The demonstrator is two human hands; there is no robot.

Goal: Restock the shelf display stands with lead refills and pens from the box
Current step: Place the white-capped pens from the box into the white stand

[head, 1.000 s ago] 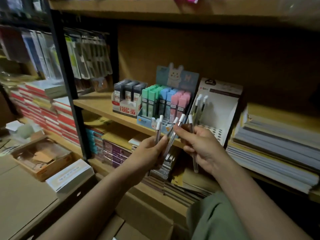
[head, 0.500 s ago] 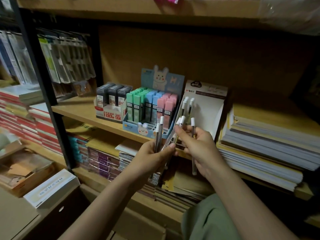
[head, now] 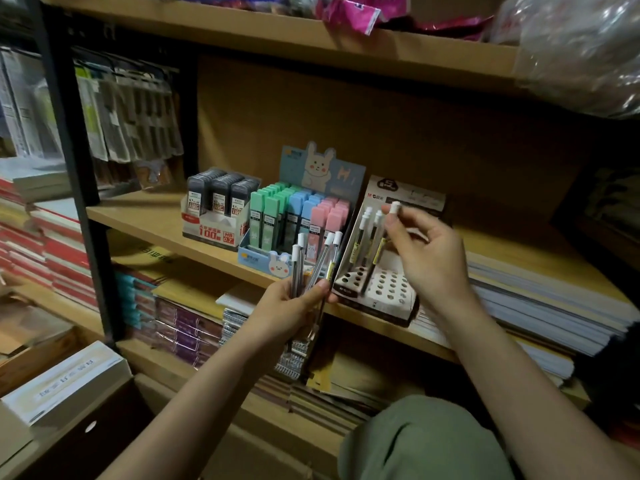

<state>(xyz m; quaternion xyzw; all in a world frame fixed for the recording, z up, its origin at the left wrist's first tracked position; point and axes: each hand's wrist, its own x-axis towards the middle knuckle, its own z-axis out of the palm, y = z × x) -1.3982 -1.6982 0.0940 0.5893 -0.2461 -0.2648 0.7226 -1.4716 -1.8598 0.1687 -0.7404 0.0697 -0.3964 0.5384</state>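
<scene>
At the far left, stacks of red-and-white books [head: 52,244] sit beside the black metal shelf upright [head: 74,174], with a white printed carton [head: 62,379] lower down. On the light wooden shelf board [head: 145,216] stands a small white-and-red display box of dark grey lead refill cases [head: 218,199]. Just beside it is the blue rabbit-printed cardboard stand of green, blue and pink lead refill cases [head: 298,216].

In front of that stand, the left hand [head: 287,313] is curled round a bunch of slim clear pens with white caps [head: 311,261], held upright with the caps fanned out above the fingers; their lower ends reach below the shelf edge.

To the right stands the white-and-brown cardboard pen display stand with a perforated base [head: 377,289], touching the rabbit stand's side. Two white-capped pens [head: 367,233] already stand in its rear holes, leaning on the backboard. The right hand [head: 426,254] pinches a single white-capped clear pen [head: 381,247] near its cap between thumb and fingertips, the pen slanting down with its tip at the holes; whether it is seated I cannot tell.

Farthest right, a thick pile of flat grey and white paper pads [head: 540,303] lies on the same shelf
</scene>
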